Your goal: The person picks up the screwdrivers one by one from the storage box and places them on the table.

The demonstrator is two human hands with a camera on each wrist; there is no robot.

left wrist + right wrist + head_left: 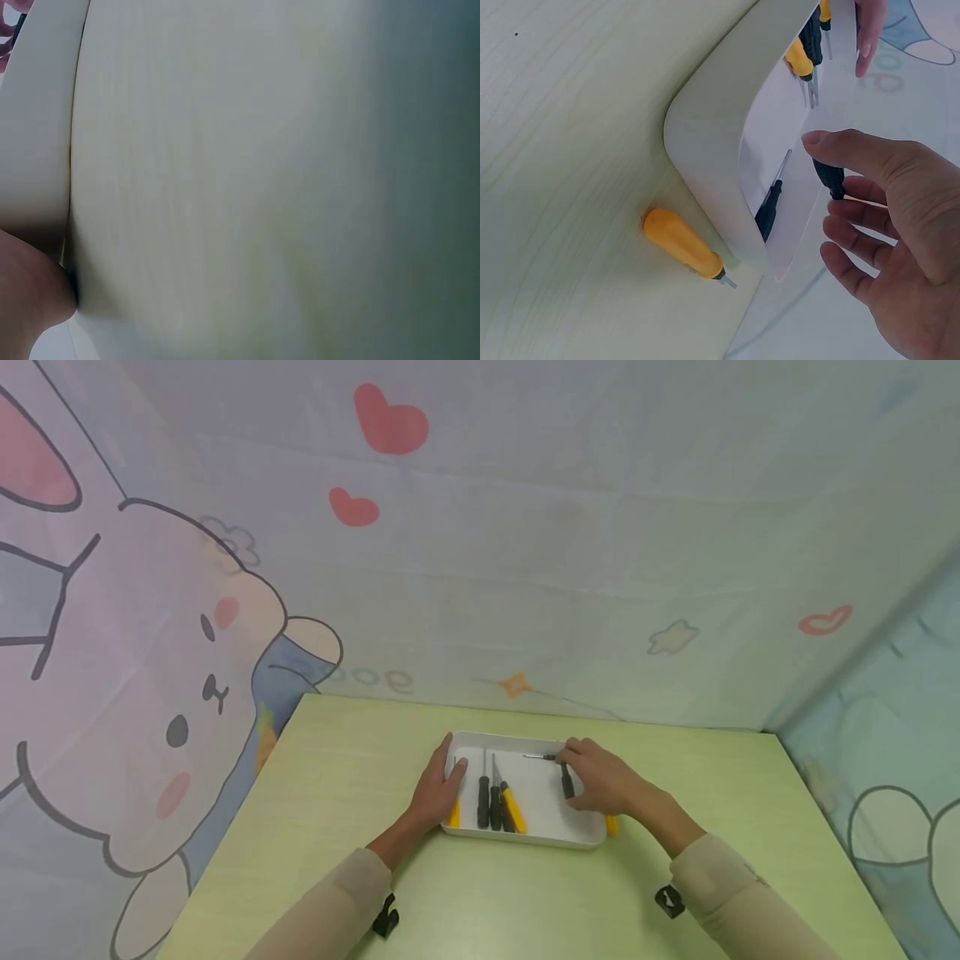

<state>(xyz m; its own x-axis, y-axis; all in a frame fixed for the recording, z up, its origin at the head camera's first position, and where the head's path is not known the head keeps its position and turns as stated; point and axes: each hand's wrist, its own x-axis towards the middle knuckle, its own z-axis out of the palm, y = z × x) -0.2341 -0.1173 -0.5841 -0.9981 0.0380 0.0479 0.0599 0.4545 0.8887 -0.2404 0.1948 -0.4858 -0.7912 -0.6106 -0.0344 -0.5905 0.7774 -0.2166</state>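
Observation:
A shallow white tray [540, 842] holds several screwdrivers on the pale table. My left hand [437, 792] grips its left end, thumb over the rim. My right hand [603, 779] is over the tray's right part, pinching a black-handled screwdriver [829, 176] between thumb and fingers; in the head view its thin shaft points left. Below that hand, another small black screwdriver [769, 210] lies inside the tray. Left of centre are black screwdrivers [483, 802] and a yellow-handled one [513, 808]. Another yellow handle [454, 812] shows beside my left thumb.
Outside the tray's right end, a yellow-handled screwdriver [682, 244] lies on the table [360, 760]. Behind the table hangs a printed cloth [525, 568] with hearts and a rabbit. The left wrist view shows mostly tabletop and the tray's outer wall [37, 135].

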